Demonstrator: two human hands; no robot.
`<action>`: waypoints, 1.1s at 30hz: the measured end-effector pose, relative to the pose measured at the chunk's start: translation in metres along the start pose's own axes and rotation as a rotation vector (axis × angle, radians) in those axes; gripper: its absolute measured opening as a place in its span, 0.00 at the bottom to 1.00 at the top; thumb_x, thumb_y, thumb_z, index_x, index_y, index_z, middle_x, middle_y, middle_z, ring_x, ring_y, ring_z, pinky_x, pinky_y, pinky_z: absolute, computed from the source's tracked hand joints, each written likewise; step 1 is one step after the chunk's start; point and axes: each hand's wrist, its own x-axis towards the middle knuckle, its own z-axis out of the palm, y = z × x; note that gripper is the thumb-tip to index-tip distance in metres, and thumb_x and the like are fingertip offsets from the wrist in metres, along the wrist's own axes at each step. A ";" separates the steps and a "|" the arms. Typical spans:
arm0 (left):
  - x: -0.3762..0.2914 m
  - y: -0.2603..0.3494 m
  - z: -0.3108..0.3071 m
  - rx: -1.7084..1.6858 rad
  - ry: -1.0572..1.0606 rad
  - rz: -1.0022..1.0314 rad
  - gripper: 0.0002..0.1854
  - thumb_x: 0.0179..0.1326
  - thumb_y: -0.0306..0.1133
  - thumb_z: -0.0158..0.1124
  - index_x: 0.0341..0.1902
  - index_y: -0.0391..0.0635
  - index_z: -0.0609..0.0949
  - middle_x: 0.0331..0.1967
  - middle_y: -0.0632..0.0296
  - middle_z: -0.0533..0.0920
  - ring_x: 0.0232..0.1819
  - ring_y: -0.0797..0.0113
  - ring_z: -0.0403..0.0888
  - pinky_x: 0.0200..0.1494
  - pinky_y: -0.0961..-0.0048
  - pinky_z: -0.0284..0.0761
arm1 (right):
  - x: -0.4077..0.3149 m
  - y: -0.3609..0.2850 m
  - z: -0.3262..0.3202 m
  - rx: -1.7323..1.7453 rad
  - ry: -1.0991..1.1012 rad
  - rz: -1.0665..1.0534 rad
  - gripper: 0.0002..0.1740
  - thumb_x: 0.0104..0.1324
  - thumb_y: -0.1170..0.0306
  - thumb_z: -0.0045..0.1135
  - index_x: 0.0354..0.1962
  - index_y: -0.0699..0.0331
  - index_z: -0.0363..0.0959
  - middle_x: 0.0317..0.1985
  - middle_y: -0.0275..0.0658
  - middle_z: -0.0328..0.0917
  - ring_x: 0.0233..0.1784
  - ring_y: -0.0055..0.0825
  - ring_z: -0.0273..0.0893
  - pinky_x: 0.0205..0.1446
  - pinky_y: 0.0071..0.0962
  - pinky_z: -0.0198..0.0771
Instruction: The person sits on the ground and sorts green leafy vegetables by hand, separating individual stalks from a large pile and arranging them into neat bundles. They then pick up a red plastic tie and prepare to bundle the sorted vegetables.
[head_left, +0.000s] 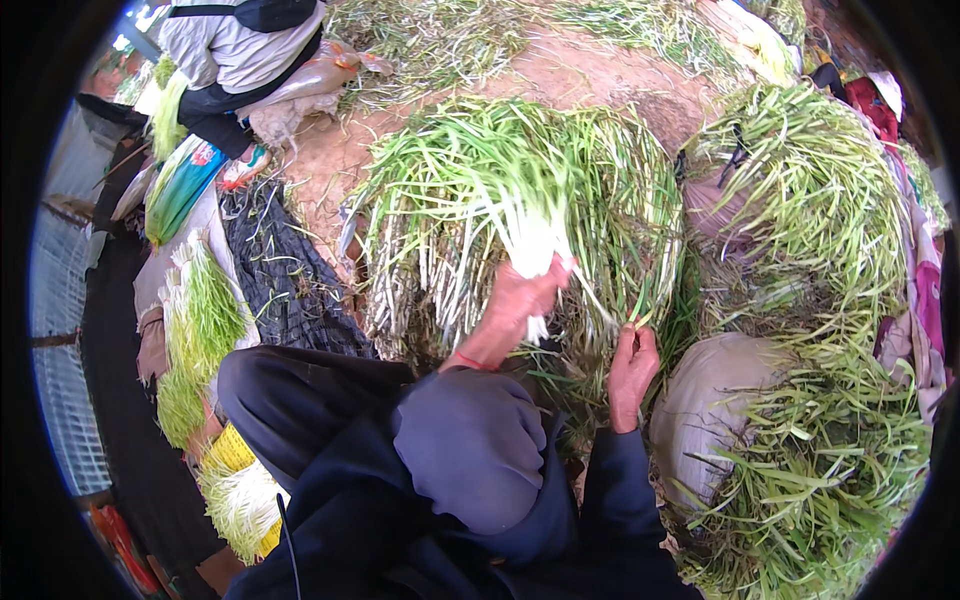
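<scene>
My left hand (517, 304), with a red string at the wrist, grips a bunch of allium greens (534, 240) by its bright white stems. The green leaves fan out away from me and are slightly blurred. To its right, my right hand (634, 358) pinches a thin green and pale strand (639, 321) between thumb and fingertips. Beneath and beyond both hands stands a large heap of uncleaned greens (427, 247), with dull stems towards me and leaves drooping over the top. A grey cloth (472, 450) covers my knee, below the left hand.
Cleaned bundles (199, 300) lie at the left beside black woven sheeting (277, 255). Another person (240, 45) sits at the upper left. More greens (817, 187) and a pale stuffed sack (720, 405) crowd the right. Leaf scraps (435, 37) litter the earth floor at the back.
</scene>
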 end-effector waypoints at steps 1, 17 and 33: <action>0.000 0.009 -0.003 -0.013 -0.015 0.044 0.10 0.60 0.33 0.71 0.41 0.42 0.82 0.24 0.69 0.80 0.13 0.85 0.62 0.15 0.84 0.57 | -0.001 0.011 -0.006 -0.047 0.020 -0.048 0.12 0.70 0.71 0.50 0.42 0.74 0.73 0.35 0.49 0.76 0.37 0.42 0.74 0.46 0.37 0.68; 0.003 0.082 -0.033 0.002 -0.044 0.237 0.15 0.64 0.37 0.68 0.47 0.40 0.80 0.27 0.70 0.76 0.14 0.87 0.57 0.16 0.86 0.52 | -0.051 0.066 -0.086 -0.656 0.048 -0.211 0.10 0.59 0.73 0.65 0.37 0.68 0.76 0.42 0.46 0.77 0.47 0.48 0.76 0.50 0.39 0.72; 0.016 0.026 -0.014 -0.223 -0.195 0.134 0.18 0.70 0.42 0.61 0.50 0.38 0.79 0.35 0.65 0.77 0.17 0.84 0.61 0.19 0.84 0.59 | -0.071 -0.058 -0.041 0.082 -0.572 0.065 0.11 0.72 0.69 0.55 0.46 0.69 0.76 0.29 0.44 0.80 0.29 0.29 0.78 0.34 0.29 0.71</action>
